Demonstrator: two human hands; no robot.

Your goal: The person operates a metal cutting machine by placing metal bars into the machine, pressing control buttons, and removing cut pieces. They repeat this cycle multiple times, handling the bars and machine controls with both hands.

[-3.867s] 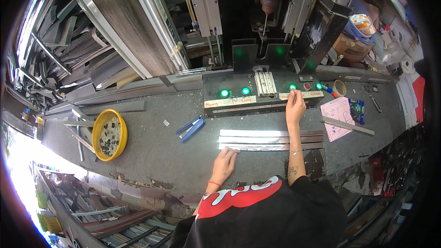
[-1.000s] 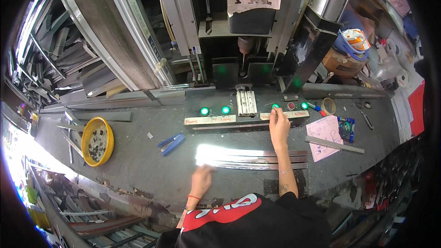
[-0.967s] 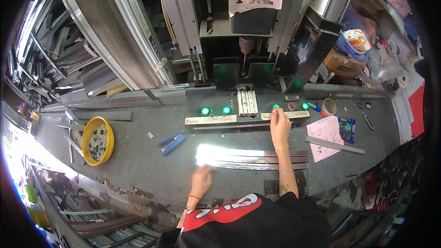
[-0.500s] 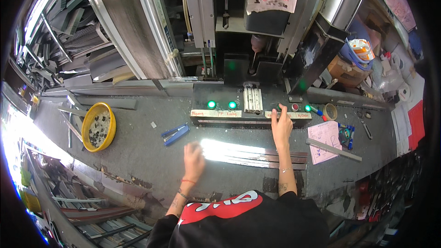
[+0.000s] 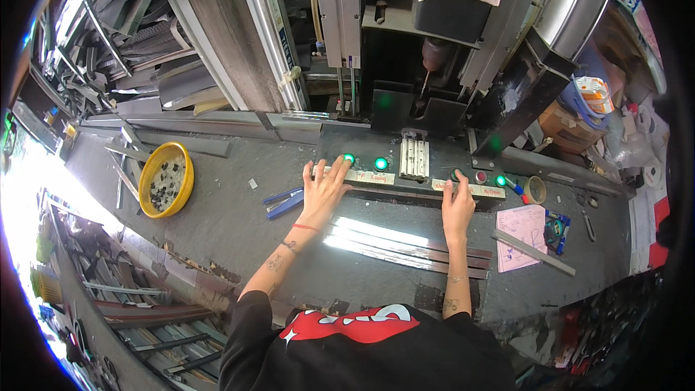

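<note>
My left hand (image 5: 326, 190) lies over the left end of a black control panel (image 5: 369, 192), fingers spread and fingertips touching a lit green button (image 5: 349, 158). A second lit green button (image 5: 381, 164) is just right of it. My right hand (image 5: 457, 206) has its fingers stretched out to a darker green button (image 5: 455, 174), beside a red button (image 5: 481, 177). Neither hand holds anything. Short ribbed metal pieces (image 5: 415, 158) stand side by side between the buttons. Behind them a drill bit (image 5: 428, 81) points down from the machine.
Long metal strips (image 5: 413, 250) lie in front of the panel. A blue stapler (image 5: 284, 203) and a yellow basin (image 5: 186, 185) of dark scraps are on the left. On the right are a pink paper (image 5: 520, 221), a grey bar (image 5: 536, 252), a tape roll (image 5: 535, 190) and a tape measure (image 5: 554, 229).
My left hand has moved forward from above the table to the left green button. My right hand stays at its button. The whole view has shifted slightly.
</note>
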